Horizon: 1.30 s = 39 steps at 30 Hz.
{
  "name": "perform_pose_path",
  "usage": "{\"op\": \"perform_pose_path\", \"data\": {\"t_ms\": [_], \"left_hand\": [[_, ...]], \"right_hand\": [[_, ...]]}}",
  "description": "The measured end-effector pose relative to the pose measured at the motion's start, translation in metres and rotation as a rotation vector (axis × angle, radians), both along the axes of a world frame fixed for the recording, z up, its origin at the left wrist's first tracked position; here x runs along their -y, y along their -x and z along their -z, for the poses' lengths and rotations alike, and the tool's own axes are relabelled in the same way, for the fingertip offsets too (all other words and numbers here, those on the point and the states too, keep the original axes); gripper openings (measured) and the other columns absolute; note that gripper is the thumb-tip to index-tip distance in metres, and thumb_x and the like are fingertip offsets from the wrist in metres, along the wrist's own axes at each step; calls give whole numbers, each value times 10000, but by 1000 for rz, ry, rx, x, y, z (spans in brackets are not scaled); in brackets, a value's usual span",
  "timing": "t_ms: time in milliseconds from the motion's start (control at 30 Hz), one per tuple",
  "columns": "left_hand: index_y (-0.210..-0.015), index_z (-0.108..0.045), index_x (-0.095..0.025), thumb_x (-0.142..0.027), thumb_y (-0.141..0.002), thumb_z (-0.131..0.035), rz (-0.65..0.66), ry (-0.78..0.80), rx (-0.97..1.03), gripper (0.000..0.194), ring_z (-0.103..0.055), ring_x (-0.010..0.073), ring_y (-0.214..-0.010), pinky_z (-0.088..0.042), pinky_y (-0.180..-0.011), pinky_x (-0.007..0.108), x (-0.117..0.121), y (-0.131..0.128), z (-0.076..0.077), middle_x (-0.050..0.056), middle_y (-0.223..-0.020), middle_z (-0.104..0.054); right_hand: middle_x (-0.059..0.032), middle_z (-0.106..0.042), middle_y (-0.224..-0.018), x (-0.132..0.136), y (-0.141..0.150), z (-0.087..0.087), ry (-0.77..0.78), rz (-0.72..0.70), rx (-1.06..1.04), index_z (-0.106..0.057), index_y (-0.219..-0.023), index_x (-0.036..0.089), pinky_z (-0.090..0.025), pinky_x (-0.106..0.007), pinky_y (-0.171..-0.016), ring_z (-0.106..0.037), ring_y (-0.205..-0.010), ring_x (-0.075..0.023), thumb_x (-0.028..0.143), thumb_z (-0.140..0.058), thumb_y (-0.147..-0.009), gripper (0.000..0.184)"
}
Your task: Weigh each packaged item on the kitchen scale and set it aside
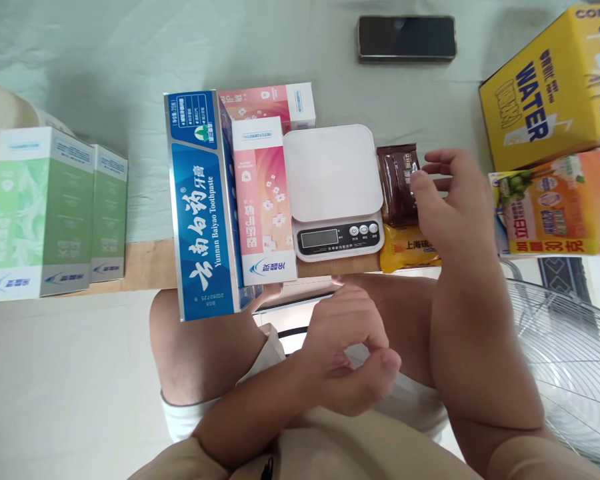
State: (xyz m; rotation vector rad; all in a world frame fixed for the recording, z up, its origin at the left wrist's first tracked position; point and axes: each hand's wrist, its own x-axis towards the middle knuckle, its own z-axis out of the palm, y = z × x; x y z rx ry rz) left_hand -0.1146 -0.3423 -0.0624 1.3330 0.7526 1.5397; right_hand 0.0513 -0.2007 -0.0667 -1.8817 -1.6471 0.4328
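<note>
My right hand [447, 203] reaches over the table edge to a brown snack packet [396, 185] that lies just right of a white kitchen scale [333, 173]. The thumb touches the packet's right edge and the fingers are stretched out and apart above it. A yellow packet [405, 250] lies right below the brown one, partly under my wrist. My left hand [347, 350] hangs over my lap below the table edge, fingers curled in with the thumb against them, and nothing shows in it.
A blue toothpaste box [203, 207] and two pink boxes [265, 200] stand left of the scale. Green boxes [40, 213] sit far left. A phone [406, 38] lies at the back. A yellow carton [550, 93] and orange box [560, 203] stand right, with a fan grille [575, 373] below them.
</note>
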Motion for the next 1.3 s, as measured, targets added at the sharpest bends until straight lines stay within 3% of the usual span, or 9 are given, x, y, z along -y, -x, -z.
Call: {"op": "perform_pose_path", "data": {"t_ms": [167,300,433,533,700,867,1033,1167,1300], "left_hand": [[-739,-451,-212,-344,-980,-637,-5,-14,-16,331,-420,82,-485,-369,-568,296,0,2,-1,-68,-547,-478],[-735,-455,-212,-339,-990,-619,-10,-19,-18,328,-422,85,-478,-372,-571,300,0,-1,-5,-68,-537,-483],[-703,-434,-207,-403,-1025,-630,-118,-8,18,426,-395,84,-461,-334,-569,322,11,3,-25,-74,-502,-427],[-691,-428,-207,-468,-1097,-542,-196,33,-76,496,-436,105,-472,-396,-596,352,28,22,-45,-57,-501,-442],[-741,-591,-259,-602,-1001,-661,-214,82,-186,436,-645,202,-630,-550,-694,426,52,63,-60,-6,-626,-612],[-1009,-712,-307,-684,-936,-693,-332,368,-71,384,-759,283,-934,-630,-816,458,37,85,-50,41,-894,-750],[-1265,-695,-315,-659,-904,-726,-365,543,56,499,-762,320,-1138,-658,-909,456,9,127,-29,62,-1135,-793],[-1334,-689,-282,-626,-827,-789,-359,707,119,621,-761,332,-1172,-678,-889,424,2,151,-13,71,-1289,-778],[-1355,-704,-262,-578,-804,-806,-370,795,137,644,-786,335,-1115,-693,-833,411,4,160,-8,70,-1247,-801]], "right_hand": [[-105,-779,-1131,6,1,-9,-120,19,28,-687,-1131,258,-580,-402,-757,-725,-896,-235,381,-580,-938,252],[-133,-757,-1116,13,11,-17,-311,-28,-9,-667,-1090,234,-591,-406,-814,-721,-990,-244,359,-518,-947,242],[-100,-722,-1004,29,43,-28,-501,-173,-73,-630,-1031,246,-591,-451,-857,-709,-980,-259,353,-478,-968,196],[-68,-723,-974,46,73,-36,-548,-340,-97,-612,-1009,269,-596,-436,-830,-707,-951,-244,283,-493,-972,125],[-104,-722,-973,64,101,-36,-469,-537,-14,-616,-1023,295,-610,-462,-855,-705,-963,-268,254,-484,-988,142],[-110,-719,-1085,68,106,-22,-430,-605,-55,-629,-1142,249,-634,-444,-801,-719,-1006,-267,276,-548,-967,194],[-182,-712,-1337,77,117,-16,-200,-614,-76,-635,-1310,197,-662,-434,-807,-731,-1167,-306,332,-564,-979,365],[-201,-691,-1416,83,128,-19,-158,-578,0,-688,-1311,192,-660,-518,-910,-702,-1278,-364,363,-565,-970,401],[-203,-672,-1460,85,136,-20,-140,-603,-11,-687,-1340,191,-659,-540,-958,-693,-1309,-368,375,-569,-968,432]]}}
